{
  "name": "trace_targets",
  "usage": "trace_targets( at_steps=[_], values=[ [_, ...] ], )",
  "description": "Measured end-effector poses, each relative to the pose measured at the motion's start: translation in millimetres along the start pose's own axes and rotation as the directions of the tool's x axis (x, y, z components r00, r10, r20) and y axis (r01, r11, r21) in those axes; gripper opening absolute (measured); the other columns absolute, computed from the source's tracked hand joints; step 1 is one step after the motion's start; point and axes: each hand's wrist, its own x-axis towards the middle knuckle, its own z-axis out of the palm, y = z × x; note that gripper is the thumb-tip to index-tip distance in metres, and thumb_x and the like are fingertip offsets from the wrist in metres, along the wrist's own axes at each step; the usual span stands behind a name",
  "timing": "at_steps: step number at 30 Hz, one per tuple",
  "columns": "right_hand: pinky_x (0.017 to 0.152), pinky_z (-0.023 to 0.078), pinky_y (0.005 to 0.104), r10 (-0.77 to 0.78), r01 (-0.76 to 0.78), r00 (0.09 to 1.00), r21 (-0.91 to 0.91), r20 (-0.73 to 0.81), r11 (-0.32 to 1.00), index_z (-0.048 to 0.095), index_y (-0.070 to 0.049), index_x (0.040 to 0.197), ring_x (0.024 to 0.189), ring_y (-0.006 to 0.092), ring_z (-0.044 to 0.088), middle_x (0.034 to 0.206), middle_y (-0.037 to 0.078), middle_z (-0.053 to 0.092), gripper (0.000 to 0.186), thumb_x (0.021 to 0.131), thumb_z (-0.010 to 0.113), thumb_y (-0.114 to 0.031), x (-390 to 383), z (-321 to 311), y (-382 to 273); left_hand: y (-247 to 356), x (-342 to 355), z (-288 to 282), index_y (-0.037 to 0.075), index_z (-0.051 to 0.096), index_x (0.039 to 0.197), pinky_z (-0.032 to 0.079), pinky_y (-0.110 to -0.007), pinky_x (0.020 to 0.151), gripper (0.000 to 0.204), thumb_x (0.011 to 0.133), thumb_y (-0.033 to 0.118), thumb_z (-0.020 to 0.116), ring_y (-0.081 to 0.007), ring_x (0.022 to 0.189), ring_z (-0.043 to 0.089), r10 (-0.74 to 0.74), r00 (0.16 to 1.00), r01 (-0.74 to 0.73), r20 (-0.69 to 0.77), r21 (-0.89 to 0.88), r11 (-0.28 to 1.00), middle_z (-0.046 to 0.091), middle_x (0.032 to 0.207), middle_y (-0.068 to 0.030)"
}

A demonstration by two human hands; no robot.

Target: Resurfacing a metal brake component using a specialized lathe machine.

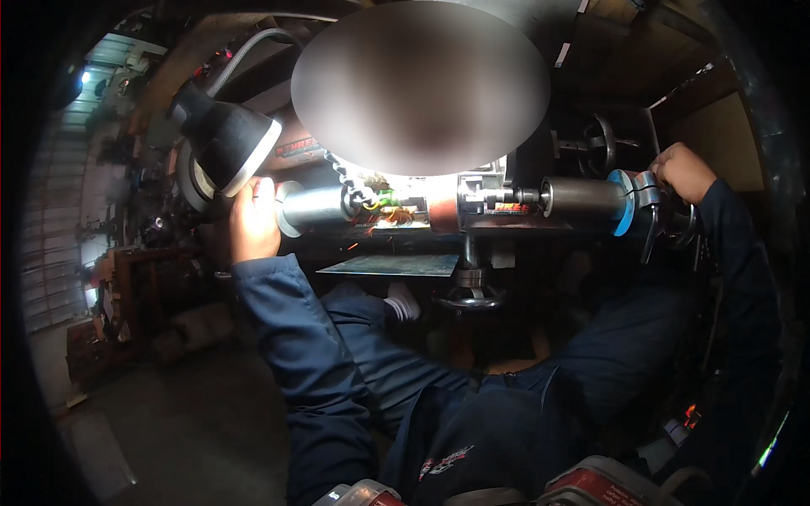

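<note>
My left hand [256, 218] is closed on the left end of a horizontal steel cylinder [319, 207], at its pale flange. My right hand [679, 171] has its fingers curled at a metal clamp [648, 192] beside a blue ring [623, 221] on the right steel sleeve [574, 199]; what its fingertips hold is partly hidden. Small orange sparks and a bright green glint show around a segmented hose [354, 181] between the left cylinder and the middle block [443, 211].
A black lamp [211, 135] hangs over my left hand. A flat metal plate [388, 266] and a handwheel [468, 299] sit below the machine, by my legs. A wheel with a handle [601, 139] is behind at right. Machinery [118, 312] stands at left. A blurred oval covers the top middle.
</note>
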Motion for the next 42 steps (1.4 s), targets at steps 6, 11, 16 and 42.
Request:
trace_targets(
  at_steps=[6,11,16,42],
  values=[
    [0.085,0.048,0.0343,0.012,0.065,0.813,0.111,-0.582,0.992,0.064,0.002,0.104,0.095,0.0288,0.064,0.101,0.017,0.067,0.024,0.092,0.053,-0.014,-46,37,-8,-1,2,2,-0.003,0.06,0.099,0.047,-0.033,0.074,0.028,0.098,0.024,0.051,-0.0213,0.077,0.06,-0.025,0.999,0.026,-0.04,0.009,1.0,0.064,0.084,-0.0136],
    [0.094,0.044,0.0364,0.0,0.304,0.578,0.215,-0.816,0.928,0.053,0.004,0.125,0.11,0.03,0.058,0.118,0.02,0.06,0.038,0.094,0.052,-0.019,-70,76,-24,1,-1,-8,-0.001,0.06,0.099,0.048,-0.033,0.072,0.027,0.097,0.025,0.053,-0.0209,0.075,0.059,0.018,0.998,-0.014,-0.054,0.072,0.997,0.063,0.082,-0.0133],
    [0.103,0.04,0.0415,-0.124,0.372,0.102,-0.078,-0.987,0.925,0.041,0.005,0.137,0.126,0.0354,0.048,0.137,0.023,0.045,0.047,0.1,0.042,-0.024,-63,147,11,5,4,6,-0.001,0.06,0.097,0.048,-0.033,0.072,0.024,0.097,0.023,0.054,-0.0185,0.075,0.059,0.02,0.998,-0.016,-0.057,0.072,0.997,0.062,0.081,-0.0118],
    [0.086,0.052,0.0366,0.131,-0.021,0.706,0.165,-0.696,0.986,0.064,-0.002,0.112,0.101,0.0327,0.065,0.108,0.02,0.066,0.023,0.096,0.052,-0.013,-57,53,-28,-19,2,0,-0.001,0.057,0.099,0.046,-0.03,0.081,0.024,0.099,0.022,0.049,-0.0151,0.086,0.057,0.053,0.998,-0.054,-0.043,-0.022,0.998,0.064,0.091,-0.0081]
  ],
)
